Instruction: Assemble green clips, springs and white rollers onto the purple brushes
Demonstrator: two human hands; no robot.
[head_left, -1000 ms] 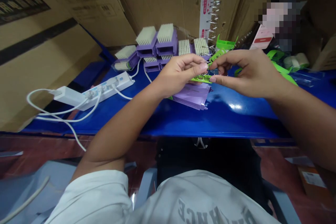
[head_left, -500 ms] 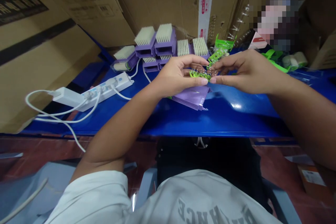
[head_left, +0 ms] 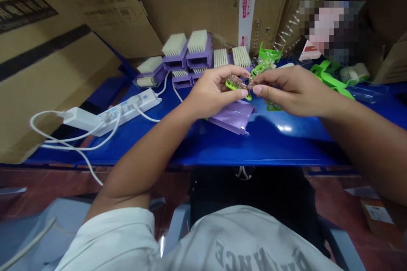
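My left hand (head_left: 211,92) is closed with thumb and fingers around a small green slotted plastic piece (head_left: 229,84), held above the blue table. My right hand (head_left: 294,92) meets it from the right. Thumb and forefinger pinch at the end of a thin wire coil lying along the piece; the fingers partly hide this spot. Below my left hand lies a flat purple plastic panel (head_left: 233,117). Another green slotted piece (head_left: 274,106) shows under my right fingers. Just behind the hands, more green parts (head_left: 269,54) lie with a long loose wire coil (head_left: 288,29).
Purple holders with cream bristle blocks (head_left: 199,46) are stacked at the back. A white power strip (head_left: 127,110) with plugged cables lies left. Cardboard boxes (head_left: 203,12) stand behind the blue table (head_left: 270,148). Green curved parts (head_left: 330,78) lie at right.
The green piece has tilted, its right end lower, in my left hand. My right fingertips have shifted slightly left and closed into a pinch, uncovering the green piece beneath them.
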